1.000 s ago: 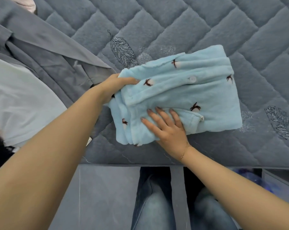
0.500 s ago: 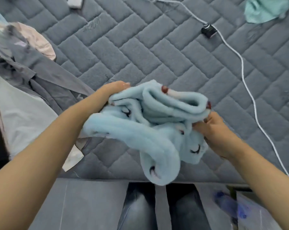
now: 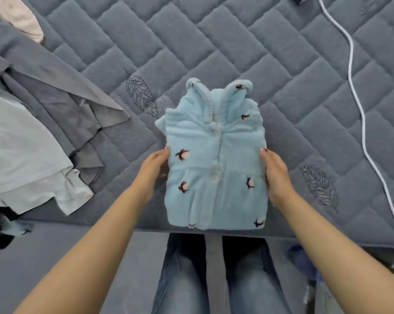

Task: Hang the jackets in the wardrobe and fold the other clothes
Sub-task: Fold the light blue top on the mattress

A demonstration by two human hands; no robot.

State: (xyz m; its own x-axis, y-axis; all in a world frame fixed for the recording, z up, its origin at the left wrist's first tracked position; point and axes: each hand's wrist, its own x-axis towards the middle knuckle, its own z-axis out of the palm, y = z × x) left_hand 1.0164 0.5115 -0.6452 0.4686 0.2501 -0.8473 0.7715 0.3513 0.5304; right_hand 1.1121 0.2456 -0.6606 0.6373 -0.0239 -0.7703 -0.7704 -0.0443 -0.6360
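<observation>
Your left hand [image 3: 152, 172] and right hand [image 3: 276, 175] are pressing flat, fingers straight, against the two sides of the folded blue fleece top [image 3: 216, 168], which is lying on the bed [image 3: 191, 41] near its front edge. Grey clothes [image 3: 55, 96] and a pale shirt [image 3: 21, 150] are lying well to your left, a white cable [image 3: 359, 105] is trailing on your right. No writing is showing.
</observation>
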